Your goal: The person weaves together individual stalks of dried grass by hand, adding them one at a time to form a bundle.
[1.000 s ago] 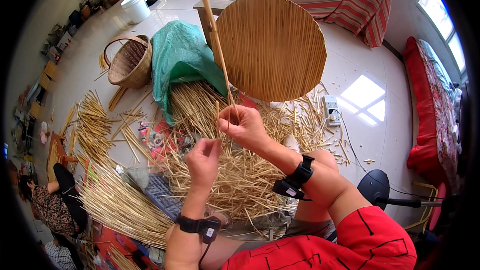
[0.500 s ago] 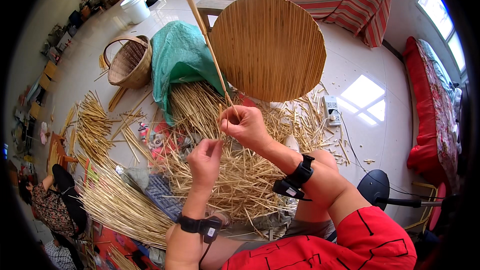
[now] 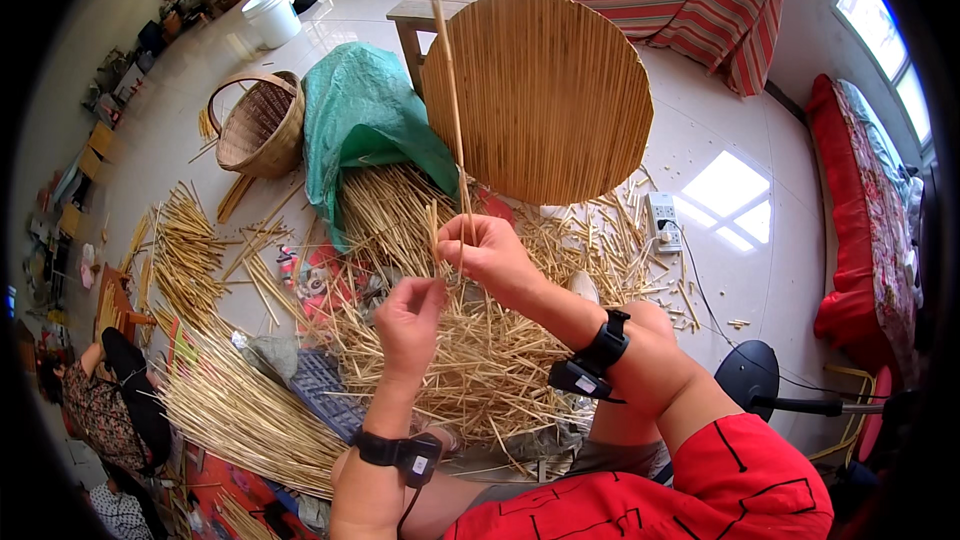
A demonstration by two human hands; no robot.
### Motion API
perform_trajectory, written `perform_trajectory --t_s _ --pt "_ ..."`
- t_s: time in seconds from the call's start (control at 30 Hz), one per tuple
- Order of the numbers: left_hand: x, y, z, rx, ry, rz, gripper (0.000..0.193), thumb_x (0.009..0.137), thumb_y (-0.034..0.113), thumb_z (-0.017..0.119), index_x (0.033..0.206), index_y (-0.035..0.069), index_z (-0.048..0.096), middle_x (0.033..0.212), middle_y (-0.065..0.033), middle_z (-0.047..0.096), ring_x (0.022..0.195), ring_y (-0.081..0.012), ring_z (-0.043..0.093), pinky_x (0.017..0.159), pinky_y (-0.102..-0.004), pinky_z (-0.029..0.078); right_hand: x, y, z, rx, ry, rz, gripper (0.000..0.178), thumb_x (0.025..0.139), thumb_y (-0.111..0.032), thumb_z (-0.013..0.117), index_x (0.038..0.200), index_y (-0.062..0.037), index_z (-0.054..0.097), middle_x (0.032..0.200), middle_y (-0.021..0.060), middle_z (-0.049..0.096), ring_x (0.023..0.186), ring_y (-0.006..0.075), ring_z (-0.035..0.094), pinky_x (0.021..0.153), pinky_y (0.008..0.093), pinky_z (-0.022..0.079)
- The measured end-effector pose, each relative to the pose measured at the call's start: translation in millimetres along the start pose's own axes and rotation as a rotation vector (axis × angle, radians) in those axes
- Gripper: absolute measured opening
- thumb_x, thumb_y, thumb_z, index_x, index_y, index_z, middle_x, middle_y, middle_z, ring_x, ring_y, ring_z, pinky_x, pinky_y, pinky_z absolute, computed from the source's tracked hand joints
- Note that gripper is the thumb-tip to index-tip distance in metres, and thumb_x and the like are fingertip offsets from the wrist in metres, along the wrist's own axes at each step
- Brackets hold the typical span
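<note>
My right hand [image 3: 488, 252] is closed in a pinch on a long, thin straw stalk [image 3: 452, 90], which rises nearly upright from the fingers. A short pale piece [image 3: 433, 230] shows beside its fingertips. Just below and to the left, my left hand [image 3: 410, 315] has its thumb and fingers pressed together; whatever is in them, if anything, is too small to make out. Beneath both hands spreads a loose heap of cut straw [image 3: 480, 340]. Behind them more stalks [image 3: 395, 210] stick out of a green woven sack [image 3: 360, 100].
A round slatted board [image 3: 540, 95] leans on a wooden bench [image 3: 410, 15]. A bundle of long stalks [image 3: 240, 410] lies at the left, near a wicker basket [image 3: 262, 125]. A power strip [image 3: 663, 220] with a cord is at right. Another person [image 3: 110, 400] sits at far left.
The long stalk has swung from leaning left to nearly upright. My right hand has turned slightly with it, while my left hand has barely moved.
</note>
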State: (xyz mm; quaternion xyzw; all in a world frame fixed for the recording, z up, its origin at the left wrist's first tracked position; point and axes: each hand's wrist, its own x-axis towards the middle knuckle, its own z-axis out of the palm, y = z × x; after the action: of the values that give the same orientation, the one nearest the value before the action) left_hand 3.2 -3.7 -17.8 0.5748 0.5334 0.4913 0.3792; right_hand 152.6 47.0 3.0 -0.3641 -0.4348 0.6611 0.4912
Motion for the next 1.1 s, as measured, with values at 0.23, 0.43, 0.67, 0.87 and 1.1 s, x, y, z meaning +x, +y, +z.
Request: perform_trajectory --t_s 0.23,0.43,0.67,0.87,1.1 --pt "1.6 3.0 1.4 0.134 0.056 0.022 0.010 0.084 0.009 0.065 0.080 0.000 0.063 0.064 -0.0019 0.063 0.058 -0.0059 0.055 0.054 -0.0216 0.043 3.9 19.0 -3.5 -0.240 0.043 -0.175 0.010 0.078 -0.008 0.063 0.084 -0.0001 0.062 0.072 0.0005 0.061 0.067 0.0052 0.053 0.060 0.0223 0.044" --pt "1.3 6.5 -1.6 0.149 0.054 0.032 0.009 0.085 0.008 0.064 0.082 0.000 0.063 0.066 -0.0027 0.064 0.059 -0.0070 0.058 0.054 -0.0219 0.045 1.3 9.4 4.6 -0.271 0.066 -0.112 0.008 0.078 -0.008 0.063 0.080 -0.0004 0.061 0.070 0.0007 0.060 0.066 0.0056 0.053 0.059 0.0225 0.044" --pt "1.0 8.7 -4.2 -0.187 -0.078 -0.161 0.010 0.088 0.009 0.061 0.088 0.000 0.063 0.070 0.0006 0.063 0.059 -0.0055 0.056 0.054 -0.0203 0.044 0.9 11.5 -0.6 0.262 -0.105 0.137 0.012 0.083 -0.014 0.061 0.083 -0.0028 0.058 0.070 -0.0005 0.056 0.060 0.0054 0.049 0.052 0.0207 0.039" --pt "0.5 7.7 -3.4 -0.229 -0.030 -0.159 0.010 0.088 0.010 0.061 0.085 0.001 0.061 0.068 0.0011 0.062 0.059 -0.0042 0.053 0.055 -0.0192 0.042 0.6 9.5 2.2 0.152 -0.076 0.106 0.013 0.082 -0.013 0.063 0.085 -0.0011 0.059 0.073 0.0004 0.058 0.063 0.0055 0.051 0.054 0.0213 0.041" --pt "2.3 0.5 1.6 0.001 0.057 -0.037 0.019 0.088 0.019 0.063 0.080 0.003 0.058 0.065 0.0030 0.058 0.055 0.0000 0.045 0.049 -0.0158 0.034 -0.7 10.5 5.1 -0.169 -0.015 -0.060 0.011 0.079 -0.009 0.064 0.082 0.0019 0.062 0.073 0.0015 0.061 0.067 0.0059 0.053 0.058 0.0225 0.044"
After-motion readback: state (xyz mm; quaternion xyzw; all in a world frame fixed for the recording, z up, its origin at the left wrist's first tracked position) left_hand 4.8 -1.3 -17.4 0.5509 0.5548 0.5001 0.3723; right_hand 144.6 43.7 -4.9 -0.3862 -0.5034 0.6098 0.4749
